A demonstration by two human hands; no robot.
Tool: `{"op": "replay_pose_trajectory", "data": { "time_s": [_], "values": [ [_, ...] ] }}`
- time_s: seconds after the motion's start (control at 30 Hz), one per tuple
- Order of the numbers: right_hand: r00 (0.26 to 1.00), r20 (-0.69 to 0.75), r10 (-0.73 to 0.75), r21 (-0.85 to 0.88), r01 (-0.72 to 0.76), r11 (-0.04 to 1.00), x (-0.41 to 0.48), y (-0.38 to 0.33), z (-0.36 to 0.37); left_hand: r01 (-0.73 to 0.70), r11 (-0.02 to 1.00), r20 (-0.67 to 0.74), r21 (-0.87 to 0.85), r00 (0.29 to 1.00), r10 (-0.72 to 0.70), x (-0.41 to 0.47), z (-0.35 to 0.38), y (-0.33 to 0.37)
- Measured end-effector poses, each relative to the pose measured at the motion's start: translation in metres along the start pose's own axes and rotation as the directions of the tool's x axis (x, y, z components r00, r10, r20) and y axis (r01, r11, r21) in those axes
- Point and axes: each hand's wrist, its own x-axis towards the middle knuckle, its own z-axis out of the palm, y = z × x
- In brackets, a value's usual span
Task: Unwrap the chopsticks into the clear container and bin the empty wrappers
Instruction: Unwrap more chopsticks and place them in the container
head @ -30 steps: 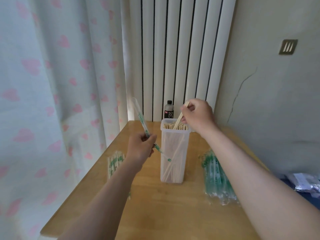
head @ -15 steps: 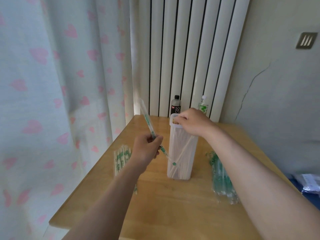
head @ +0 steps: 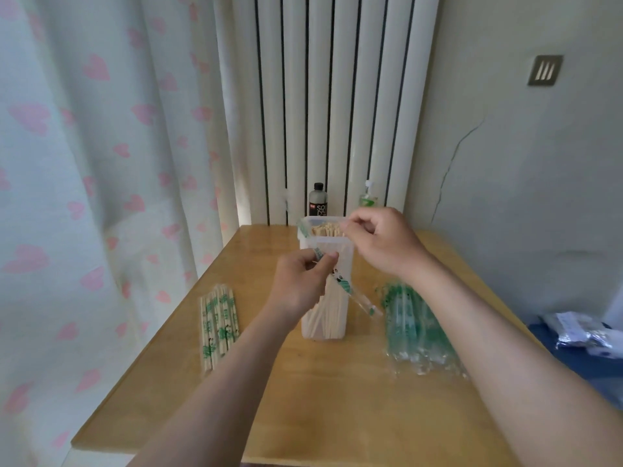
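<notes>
At the middle of the table (head: 337, 409) the clear container (head: 324, 243) stands upright, chopsticks (head: 325, 229) packed inside with their tops at the rim. My left grip (head: 300, 284), at the container's 6 o'clock, is clamped thumb to finger on an empty wrapper (head: 344, 284). The wrapper's upper end shows at the rim's 9 o'clock and its lower end hangs free toward 4 o'clock.

My right grip (head: 381, 244) hovers over the rim at 2 o'clock, fingers curled; whether they hold anything I cannot tell. My right forearm cuts off part of the heap of spent wrappers (head: 413, 326) at 3 o'clock. Wrapped chopsticks (head: 217, 321) lie at 9 o'clock, near the table's left edge. A dark bottle (head: 318, 203) stands at 12 o'clock, its base hidden behind the container. The widest stretch of wood runs at 6 o'clock, between my forearms, to the near edge.
</notes>
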Motion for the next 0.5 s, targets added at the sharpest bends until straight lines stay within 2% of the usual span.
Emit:
{"op": "replay_pose_trajectory", "data": {
  "time_s": [0.1,0.2,0.27,0.33,0.4,0.5],
  "values": [
    [0.973,0.095,0.21,0.21,-0.226,0.951,-0.007,0.004,-0.031,-0.077,0.992,0.127,0.097,0.99,0.065,-0.002,0.031,0.011],
    [0.926,0.165,0.338,0.292,-0.373,0.88,-0.015,0.022,-0.055,-0.221,0.962,0.234,0.163,0.956,0.18,0.001,0.063,0.016],
    [0.903,0.179,0.391,0.313,-0.429,0.847,-0.025,0.036,-0.067,-0.365,0.892,0.283,0.267,0.914,0.29,0.008,0.081,0.013],
    [0.889,0.173,0.424,0.323,-0.458,0.828,-0.037,0.05,-0.077,-0.457,0.813,0.362,0.36,0.872,0.33,0.014,0.095,0.01],
    [0.875,0.132,0.466,0.32,-0.483,0.815,-0.05,0.066,-0.086,-0.432,0.796,0.442,0.424,0.866,0.234,0.02,0.109,0.007],
    [0.827,-0.001,0.562,0.259,-0.542,0.799,-0.068,0.102,-0.091,-0.262,0.853,0.49,0.452,0.871,0.008,0.024,0.127,0.003]
  ]
}}
